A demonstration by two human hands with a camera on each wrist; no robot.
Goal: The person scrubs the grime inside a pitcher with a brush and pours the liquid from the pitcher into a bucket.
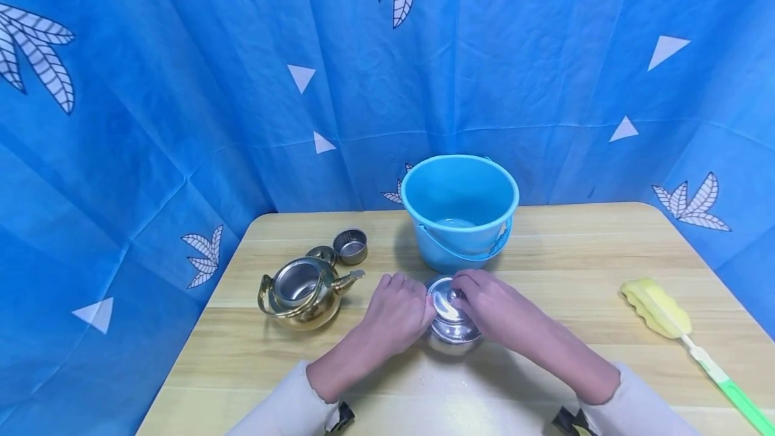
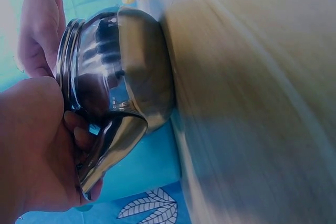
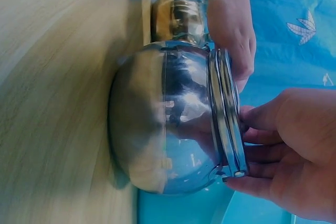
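Whitish sleeves (image 1: 284, 406) came in nearest, and beyond them two hands met at a silver teapot (image 1: 451, 342). The left hand (image 1: 393, 308) had its fingers curled round the spout (image 2: 115, 148), pressed close together. The right hand (image 1: 496, 301) bent over the lid (image 1: 444, 288), its fingertips pinching the small dark knob (image 1: 457, 295).

Between the two sets of fingers, the teapot stood upright on the wooden table (image 1: 242, 382). Its round belly was polished like a mirror, catching white glare, dark patches and warm wood tones. Several bright bands ringed the neck where the lid sat, and the spout narrowed away from the body into the left palm.

Well to the right of the right fingers lay a sponge brush (image 1: 660, 311), its pale yellow head pointing away and its green handle slanting nearer. Left of the left fingers, apart from them, stood a gold teapot (image 1: 311, 318), lidless, its steel-coloured inside showing. Just behind that were a small gold lid (image 1: 322, 254) and a steel strainer cup (image 1: 351, 247).

Straight beyond the fingers stood a light blue bucket (image 1: 438, 254), its handle hanging down the near side. Farthest off hung a blue curtain (image 1: 533, 73) printed with white leaves and triangles.
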